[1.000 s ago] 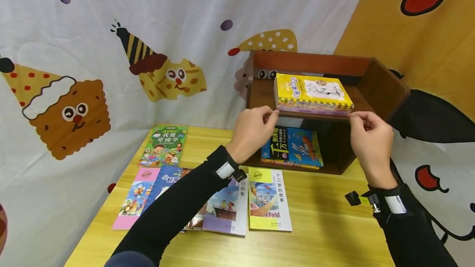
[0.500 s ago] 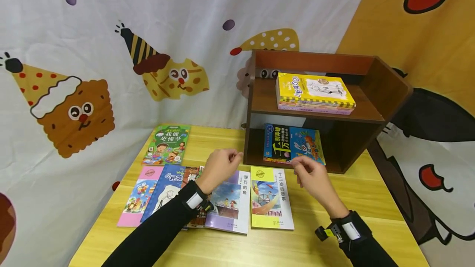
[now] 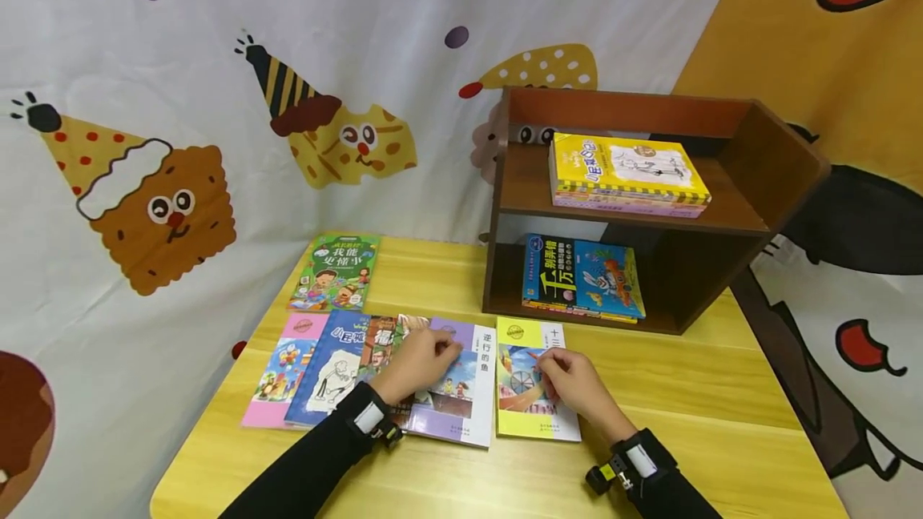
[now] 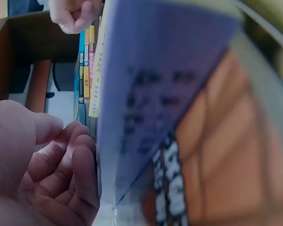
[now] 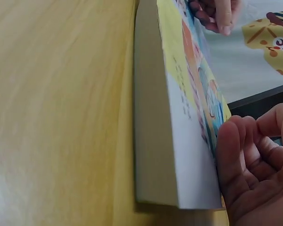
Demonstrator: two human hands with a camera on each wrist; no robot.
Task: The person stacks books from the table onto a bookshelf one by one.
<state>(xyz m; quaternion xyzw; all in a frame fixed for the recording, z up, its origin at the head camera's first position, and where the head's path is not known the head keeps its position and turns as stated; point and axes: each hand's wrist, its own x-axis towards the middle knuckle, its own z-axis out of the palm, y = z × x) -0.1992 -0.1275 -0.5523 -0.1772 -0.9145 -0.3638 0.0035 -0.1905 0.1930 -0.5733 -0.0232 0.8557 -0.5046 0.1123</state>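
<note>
The wooden shelf (image 3: 757, 183) at the back of the yellow worktop (image 3: 685, 415) already holds two stacks of books; five remain on the worktop, so roughly half seems left. The left hand (image 3: 421, 359) rests curled fingers on the purple book (image 3: 454, 391). The right hand (image 3: 570, 383) lies with bent fingers on the yellow book (image 3: 530, 375), not yet lifted

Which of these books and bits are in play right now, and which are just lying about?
In hand:
left hand on the purple book
right hand on the yellow book

Lying about:
green book
pink book
shelf
shelf's yellow stack
blue stack
</note>
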